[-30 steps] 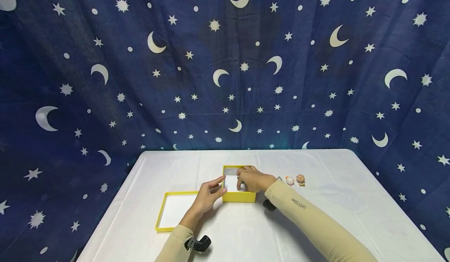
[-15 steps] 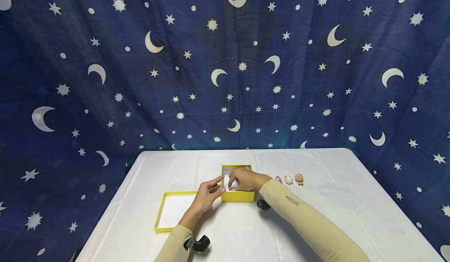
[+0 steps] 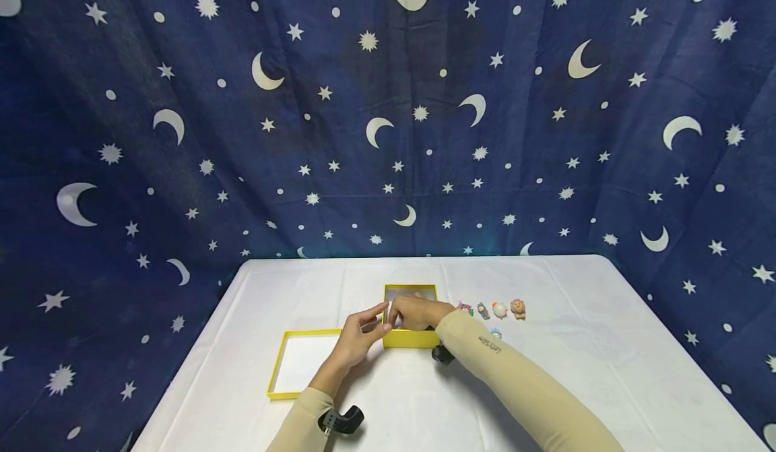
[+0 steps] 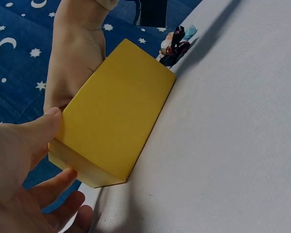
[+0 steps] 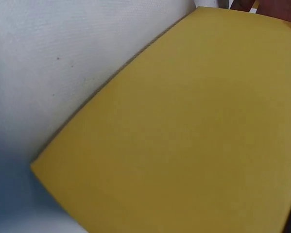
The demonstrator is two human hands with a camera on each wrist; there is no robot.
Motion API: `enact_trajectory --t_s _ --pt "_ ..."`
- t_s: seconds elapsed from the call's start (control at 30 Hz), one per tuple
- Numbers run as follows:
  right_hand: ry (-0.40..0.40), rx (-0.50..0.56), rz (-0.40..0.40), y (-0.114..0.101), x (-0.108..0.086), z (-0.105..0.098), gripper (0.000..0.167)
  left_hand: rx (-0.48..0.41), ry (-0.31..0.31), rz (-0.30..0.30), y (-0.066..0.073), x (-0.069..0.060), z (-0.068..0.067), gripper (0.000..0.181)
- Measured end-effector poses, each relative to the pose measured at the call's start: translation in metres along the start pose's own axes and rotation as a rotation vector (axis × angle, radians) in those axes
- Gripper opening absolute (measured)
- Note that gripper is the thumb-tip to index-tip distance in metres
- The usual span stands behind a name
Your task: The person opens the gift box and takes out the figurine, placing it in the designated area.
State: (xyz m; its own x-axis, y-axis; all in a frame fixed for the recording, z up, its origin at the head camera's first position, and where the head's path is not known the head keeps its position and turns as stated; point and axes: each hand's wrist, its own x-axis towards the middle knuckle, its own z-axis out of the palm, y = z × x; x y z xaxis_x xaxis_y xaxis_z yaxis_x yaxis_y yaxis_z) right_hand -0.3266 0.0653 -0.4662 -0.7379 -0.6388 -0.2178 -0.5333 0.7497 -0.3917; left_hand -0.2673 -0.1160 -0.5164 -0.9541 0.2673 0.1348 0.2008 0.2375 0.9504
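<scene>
The open yellow box [image 3: 411,339] with a pale interior stands upright mid-table. My left hand [image 3: 356,341] touches its left end, thumb and fingers fairly straight; in the left wrist view the thumb tip lies at the top corner. My right hand [image 3: 413,312] reaches over the front wall into the box, fingers bent downward. What its fingertips touch inside is hidden. The right wrist view is mostly filled by the yellow front wall [image 5: 184,121]. Beside the box's right end are small toy figures: a lion [image 3: 518,308], a white round one [image 3: 499,310] and a grey one [image 3: 483,311].
A shallow yellow box lid [image 3: 303,364] with white inside lies left of the box, near the left forearm. A colourful figure [image 3: 466,308] and a light blue one [image 3: 496,332] sit close to the right forearm. A starry blue curtain [image 3: 339,135] hangs behind the table.
My right hand has shifted left and deeper into the box, and its sleeve has uncovered more figures on the right. The left hand and the lid stay where they were.
</scene>
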Motion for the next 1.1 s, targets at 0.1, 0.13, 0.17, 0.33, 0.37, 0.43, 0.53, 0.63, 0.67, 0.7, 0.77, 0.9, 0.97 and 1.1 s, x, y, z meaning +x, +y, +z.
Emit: enact_trajectory --t_s 0.1,0.13,0.17,0.33,0.37,0.43,0.53,0.63,0.67,0.7,0.77,0.9,0.97,1.1 --pt "-0.026 -0.012 0.024 0.000 -0.001 -0.001 0.021 0.008 -0.002 0.006 0.001 0.000 0.000 0.050" --pt "-0.034 -0.017 0.029 0.001 -0.001 -0.001 0.020 0.012 -0.004 0.010 0.001 0.000 0.000 0.050" --pt "-0.037 -0.025 0.034 0.001 -0.002 -0.002 0.020 0.013 -0.006 0.008 0.001 -0.001 0.000 0.050" --pt "-0.030 -0.087 0.081 0.005 -0.007 -0.007 0.027 0.019 -0.007 0.015 0.001 -0.001 0.000 0.049" --pt "-0.028 -0.104 0.089 0.006 -0.009 -0.008 0.029 0.013 -0.002 0.008 0.002 -0.001 0.000 0.049" --pt "-0.029 -0.135 0.098 0.006 -0.012 -0.011 0.031 0.006 0.006 0.011 0.003 -0.002 0.000 0.049" --pt "-0.042 -0.209 0.098 0.005 -0.018 -0.014 0.030 -0.008 0.014 0.009 0.005 -0.002 0.000 0.048" --pt "-0.045 -0.303 0.098 0.003 -0.023 -0.017 0.030 -0.017 0.021 0.013 0.005 -0.002 0.000 0.048" --pt "-0.041 -0.337 0.096 0.002 -0.024 -0.017 0.029 -0.015 0.023 0.016 0.005 -0.002 0.000 0.048" --pt "-0.033 -0.365 0.087 0.001 -0.025 -0.017 0.028 -0.016 0.025 0.016 0.005 -0.001 0.000 0.048" --pt "-0.006 -0.402 0.065 0.001 -0.027 -0.016 0.025 -0.019 0.028 0.011 0.004 -0.001 0.000 0.048" --pt "0.058 -0.451 0.024 0.005 -0.026 -0.011 0.020 -0.033 0.036 0.009 0.004 -0.001 0.001 0.047" --pt "0.081 -0.464 0.013 0.007 -0.025 -0.010 0.019 -0.038 0.040 0.009 0.004 -0.001 0.001 0.047" --pt "0.092 -0.456 -0.012 0.010 -0.024 -0.012 0.021 -0.034 0.041 0.013 0.004 -0.001 0.002 0.046"
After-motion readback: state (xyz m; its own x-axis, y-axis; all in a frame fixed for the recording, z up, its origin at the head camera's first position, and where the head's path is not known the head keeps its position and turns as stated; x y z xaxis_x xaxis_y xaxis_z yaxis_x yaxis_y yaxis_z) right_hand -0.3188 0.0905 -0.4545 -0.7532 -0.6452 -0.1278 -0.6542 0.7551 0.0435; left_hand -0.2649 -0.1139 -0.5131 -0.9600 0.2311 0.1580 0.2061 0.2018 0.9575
